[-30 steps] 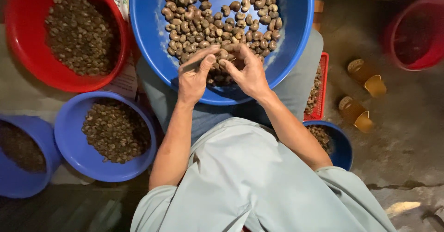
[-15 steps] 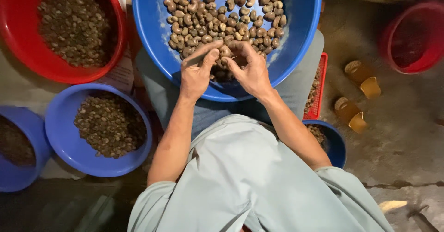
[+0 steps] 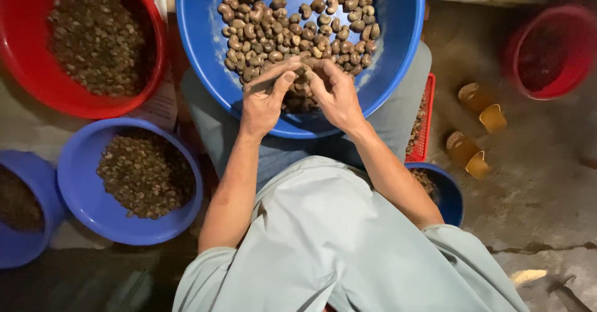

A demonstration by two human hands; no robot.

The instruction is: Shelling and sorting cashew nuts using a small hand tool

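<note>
— While the big blue basin (image 3: 398, 69) sits on the person's lap, how would it handle?
— Heavy, I'd judge, with that load of cashew nuts (image 3: 292, 20); stiff plastic, best taken by the rim. Smaller bowls, a blue bowl (image 3: 78, 181) and a red bowl (image 3: 149, 38), stand on the floor to the left.
— And the hands?
— Left hand (image 3: 264, 100) and right hand (image 3: 333, 94) meet over the basin's near side, fingertips pinched on one nut (image 3: 303, 71). Each grip is clenched on it.
— The nut itself?
— Light, hard, curved, likely slippery; pinch its ends
</note>
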